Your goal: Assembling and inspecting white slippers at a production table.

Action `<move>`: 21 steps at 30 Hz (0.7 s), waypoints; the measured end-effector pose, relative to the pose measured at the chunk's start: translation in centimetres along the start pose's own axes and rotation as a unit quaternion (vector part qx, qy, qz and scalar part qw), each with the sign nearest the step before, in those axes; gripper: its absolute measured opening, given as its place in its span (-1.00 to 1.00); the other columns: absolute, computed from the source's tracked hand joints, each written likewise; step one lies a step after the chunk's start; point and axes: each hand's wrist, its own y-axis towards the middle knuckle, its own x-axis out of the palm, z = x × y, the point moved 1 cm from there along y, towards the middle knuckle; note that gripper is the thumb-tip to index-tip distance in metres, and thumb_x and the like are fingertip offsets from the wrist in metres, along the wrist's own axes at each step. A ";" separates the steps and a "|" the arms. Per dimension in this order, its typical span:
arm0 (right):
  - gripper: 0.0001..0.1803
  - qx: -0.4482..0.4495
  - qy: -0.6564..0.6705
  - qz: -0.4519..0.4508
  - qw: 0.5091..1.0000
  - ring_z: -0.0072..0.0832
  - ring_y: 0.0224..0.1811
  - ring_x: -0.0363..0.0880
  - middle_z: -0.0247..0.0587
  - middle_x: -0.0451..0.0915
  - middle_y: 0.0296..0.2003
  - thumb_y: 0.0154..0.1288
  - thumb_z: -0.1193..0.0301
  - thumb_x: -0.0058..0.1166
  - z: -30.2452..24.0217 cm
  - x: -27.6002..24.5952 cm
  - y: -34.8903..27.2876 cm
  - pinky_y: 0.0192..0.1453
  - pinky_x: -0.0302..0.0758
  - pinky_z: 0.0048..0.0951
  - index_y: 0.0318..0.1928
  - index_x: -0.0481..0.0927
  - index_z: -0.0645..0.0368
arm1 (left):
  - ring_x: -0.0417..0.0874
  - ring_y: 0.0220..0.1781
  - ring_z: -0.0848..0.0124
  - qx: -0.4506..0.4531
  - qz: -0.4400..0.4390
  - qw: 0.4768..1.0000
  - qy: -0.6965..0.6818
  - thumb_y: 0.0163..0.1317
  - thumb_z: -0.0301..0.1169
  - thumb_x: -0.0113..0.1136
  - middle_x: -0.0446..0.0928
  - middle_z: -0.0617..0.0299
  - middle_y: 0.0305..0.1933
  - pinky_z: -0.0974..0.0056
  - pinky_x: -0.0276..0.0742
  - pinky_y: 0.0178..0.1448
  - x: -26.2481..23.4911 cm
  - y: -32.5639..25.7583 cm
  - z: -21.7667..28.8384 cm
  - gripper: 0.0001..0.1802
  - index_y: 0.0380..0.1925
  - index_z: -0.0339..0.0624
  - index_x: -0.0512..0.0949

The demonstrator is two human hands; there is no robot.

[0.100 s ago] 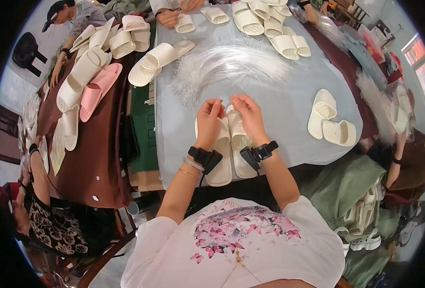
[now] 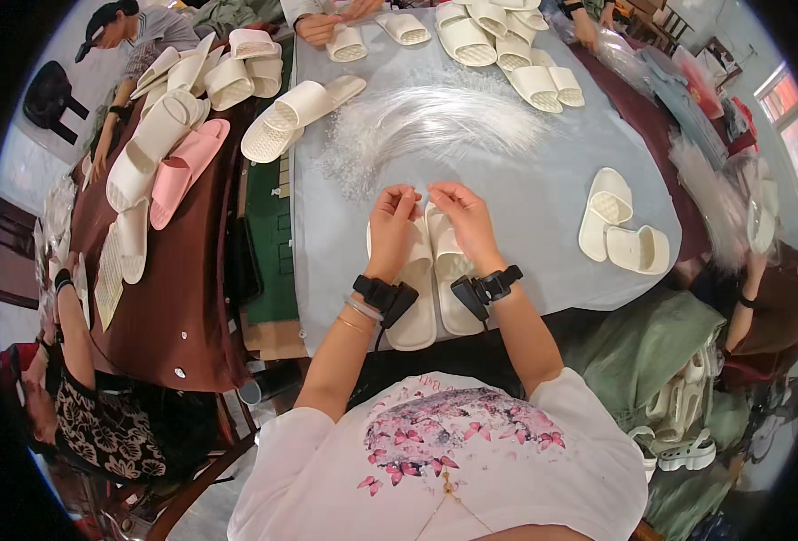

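Observation:
Over a pair of cream slippers, my left hand (image 2: pixel 392 225) and my right hand (image 2: pixel 467 224) are raised with fingertips pinched close together. Whatever lies between the fingers is too small to make out. Beneath the hands the left slipper (image 2: pixel 413 320) and right slipper (image 2: pixel 456 316) lie side by side, toes partly hidden by my hands and wrists. Just beyond my fingertips a loose bundle of clear thin strands (image 2: pixel 444 122) spreads over the grey-blue table covering (image 2: pixel 525 216).
More cream slippers lie at the far edge (image 2: pixel 471 41), the far left (image 2: pixel 291 113) and the right (image 2: pixel 620 225). On the brown table (image 2: pixel 174 307) to the left are cream slippers and a pink slipper (image 2: pixel 183 171). Co-workers' hands work around both tables.
My right fingertips have shifted slightly left, nearer my left hand. At the right, a co-worker's hand with a pale slipper has moved a little. The slippers beneath my hands stay put.

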 end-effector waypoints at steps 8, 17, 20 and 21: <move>-0.78 0.009 -0.095 -0.003 0.995 -0.68 -0.33 0.45 -0.34 0.57 -0.35 0.20 0.38 0.06 -0.2 0.3 -0.2 -0.21 0.36 -0.66 -0.23 0.56 0.30 | 0.19 -0.53 0.70 -0.037 -0.006 0.999 -0.025 0.21 -0.36 0.08 0.41 0.40 -0.45 0.58 0.10 -0.49 -0.4 0.0 0.4 -0.75 -0.18 -0.29 0.51; -0.78 -0.002 -0.110 0.005 0.994 -0.69 -0.37 0.44 -0.35 0.56 -0.40 0.19 0.39 0.05 0.0 0.4 -0.2 -0.26 0.36 -0.66 -0.24 0.55 0.30 | 0.24 -0.52 0.72 -0.042 -0.014 0.999 -0.006 0.19 -0.35 0.10 0.40 0.42 -0.49 0.59 0.09 -0.50 -0.2 -0.2 1.0 -0.75 -0.20 -0.30 0.53; -0.78 0.001 -0.121 0.006 0.993 -0.68 -0.37 0.45 -0.35 0.56 -0.41 0.19 0.39 0.04 0.0 0.4 -0.2 -0.26 0.36 -0.65 -0.25 0.55 0.31 | 0.23 -0.52 0.73 -0.045 -0.024 0.999 0.005 0.20 -0.36 0.10 0.37 0.45 -0.51 0.60 0.07 -0.51 -0.1 -0.3 1.0 -0.76 -0.21 -0.30 0.52; -0.78 0.003 -0.127 0.008 0.992 -0.68 -0.37 0.45 -0.35 0.55 -0.41 0.19 0.39 0.04 0.0 0.4 -0.2 -0.26 0.36 -0.64 -0.25 0.55 0.31 | 0.22 -0.53 0.74 -0.050 -0.028 0.998 0.011 0.20 -0.38 0.09 0.34 0.46 -0.53 0.60 0.05 -0.52 0.0 -0.3 1.0 -0.77 -0.21 -0.31 0.51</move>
